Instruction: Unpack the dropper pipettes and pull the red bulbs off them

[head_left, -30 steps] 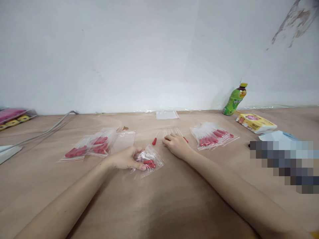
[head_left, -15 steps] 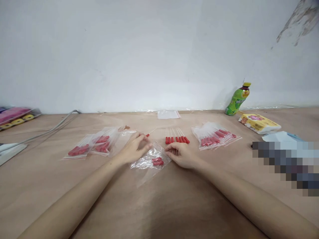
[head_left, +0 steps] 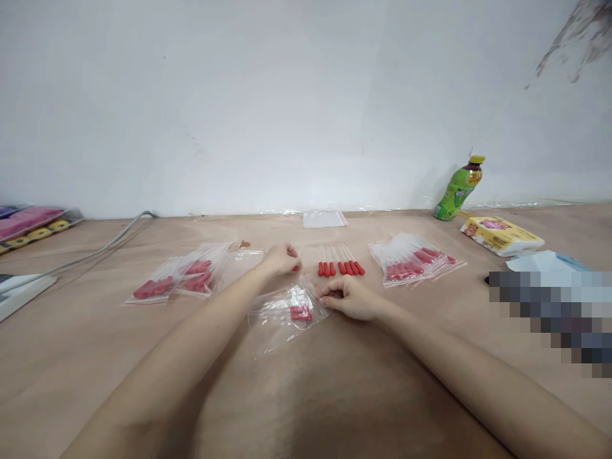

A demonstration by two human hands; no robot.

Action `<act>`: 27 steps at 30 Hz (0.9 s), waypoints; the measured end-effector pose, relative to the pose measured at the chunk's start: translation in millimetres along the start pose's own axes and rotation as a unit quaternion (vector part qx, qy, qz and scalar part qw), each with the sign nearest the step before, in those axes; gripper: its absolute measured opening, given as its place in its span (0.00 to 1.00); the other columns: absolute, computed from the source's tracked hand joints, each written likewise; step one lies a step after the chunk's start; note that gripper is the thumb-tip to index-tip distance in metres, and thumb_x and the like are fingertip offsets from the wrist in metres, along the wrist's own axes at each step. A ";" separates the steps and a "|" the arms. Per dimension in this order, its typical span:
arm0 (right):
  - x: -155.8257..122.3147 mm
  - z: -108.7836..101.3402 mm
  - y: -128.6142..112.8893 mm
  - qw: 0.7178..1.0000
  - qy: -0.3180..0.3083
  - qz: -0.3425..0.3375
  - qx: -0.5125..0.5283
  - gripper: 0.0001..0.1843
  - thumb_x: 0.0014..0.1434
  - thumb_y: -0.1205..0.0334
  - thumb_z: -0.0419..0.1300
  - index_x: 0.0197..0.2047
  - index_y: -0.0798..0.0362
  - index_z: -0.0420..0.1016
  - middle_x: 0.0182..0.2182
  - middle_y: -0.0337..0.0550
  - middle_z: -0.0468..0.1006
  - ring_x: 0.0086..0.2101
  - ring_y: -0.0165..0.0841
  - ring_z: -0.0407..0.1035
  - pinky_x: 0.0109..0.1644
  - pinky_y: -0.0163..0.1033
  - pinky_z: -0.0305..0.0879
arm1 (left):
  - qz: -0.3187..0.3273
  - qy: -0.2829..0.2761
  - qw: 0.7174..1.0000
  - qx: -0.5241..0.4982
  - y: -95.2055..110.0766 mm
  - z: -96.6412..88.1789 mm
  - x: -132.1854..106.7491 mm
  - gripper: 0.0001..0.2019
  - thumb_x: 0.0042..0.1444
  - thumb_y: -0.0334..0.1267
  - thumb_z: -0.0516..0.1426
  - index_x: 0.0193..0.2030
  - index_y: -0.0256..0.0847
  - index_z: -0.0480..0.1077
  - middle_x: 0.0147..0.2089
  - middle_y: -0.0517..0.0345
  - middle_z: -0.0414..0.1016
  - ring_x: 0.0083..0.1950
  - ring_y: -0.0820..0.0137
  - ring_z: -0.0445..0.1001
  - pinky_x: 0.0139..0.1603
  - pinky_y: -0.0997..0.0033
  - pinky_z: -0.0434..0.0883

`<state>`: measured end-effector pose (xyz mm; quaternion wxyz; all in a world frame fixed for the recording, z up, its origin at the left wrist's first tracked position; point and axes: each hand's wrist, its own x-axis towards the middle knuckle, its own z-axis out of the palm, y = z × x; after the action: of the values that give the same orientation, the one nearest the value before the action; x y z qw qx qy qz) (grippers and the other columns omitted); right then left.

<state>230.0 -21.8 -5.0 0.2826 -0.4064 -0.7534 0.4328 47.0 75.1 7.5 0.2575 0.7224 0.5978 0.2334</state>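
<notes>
My left hand [head_left: 283, 259] is closed in a pinch at a thin rod with a red handle [head_left: 296, 268]; the fingers hide most of it. Between my forearms lies a clear plastic bag [head_left: 275, 312], with red handles [head_left: 301, 313] showing inside. My right hand [head_left: 351, 298] pinches the bag's right edge between thumb and forefinger. Just beyond that hand, several red-handled thin rods [head_left: 341, 268] lie side by side, their pale shafts pointing to the wall.
Filled zip bags [head_left: 197, 271] lie on the left, and more filled bags [head_left: 415, 260] on the right. A flat zip bag [head_left: 325, 219] is near the wall. Farther right are a green bottle [head_left: 459, 189] and a yellow tissue pack [head_left: 502, 236]. A grey cable [head_left: 109, 244] runs at left.
My left hand has moved forward and right, and the single red handle now shows below its fingertips. The bag lies flatter on its left side. My right hand stays at its edge.
</notes>
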 end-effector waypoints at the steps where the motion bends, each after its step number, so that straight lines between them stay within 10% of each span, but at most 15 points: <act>1: 0.3 0.1 0.8 1.000 -0.001 0.005 0.007 0.09 0.49 0.65 0.56 0.32 0.59 0.75 0.25 0.39 0.74 0.25 0.26 0.62 0.30 0.32 0.59 | -0.007 -0.011 1.000 -0.017 5.0 4.8 -1.5 0.08 0.39 0.32 0.60 0.26 0.38 0.65 0.21 0.61 0.70 0.23 0.72 0.68 0.23 0.76 0.63; 14: -0.1 -1.1 3.7 0.998 -0.039 -0.024 -0.051 0.16 0.50 0.74 0.48 0.35 0.57 0.76 0.25 0.36 0.73 0.24 0.25 0.60 0.30 0.30 0.56 | 0.015 -0.012 0.996 -0.083 11.7 15.5 -12.7 0.14 0.46 0.46 0.59 0.27 0.36 0.65 0.20 0.60 0.68 0.21 0.75 0.65 0.22 0.76 0.62; 21: 0.3 0.5 5.2 0.998 -0.024 -0.020 -0.058 0.13 0.52 0.68 0.52 0.36 0.57 0.77 0.29 0.39 0.76 0.27 0.27 0.64 0.31 0.31 0.59 | 0.171 -0.049 0.984 -0.017 -5.2 -28.3 -81.5 0.13 0.51 0.47 0.54 0.34 0.38 0.67 0.36 0.57 0.72 0.38 0.68 0.69 0.41 0.70 0.65; 27: 1.5 4.6 10.1 0.998 0.025 0.005 -0.062 0.11 0.48 0.59 0.60 0.32 0.56 0.78 0.22 0.37 0.72 0.22 0.25 0.59 0.25 0.30 0.53 | 0.170 -0.071 0.983 -0.004 -25.1 -24.7 -117.0 0.19 0.52 0.48 0.54 0.48 0.40 0.63 0.46 0.54 0.69 0.45 0.65 0.67 0.46 0.66 0.65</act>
<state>229.5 -19.5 -16.0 0.2735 -0.4376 -0.7694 0.3766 -8.2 -33.9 6.5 0.2590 0.8270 0.4457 0.2245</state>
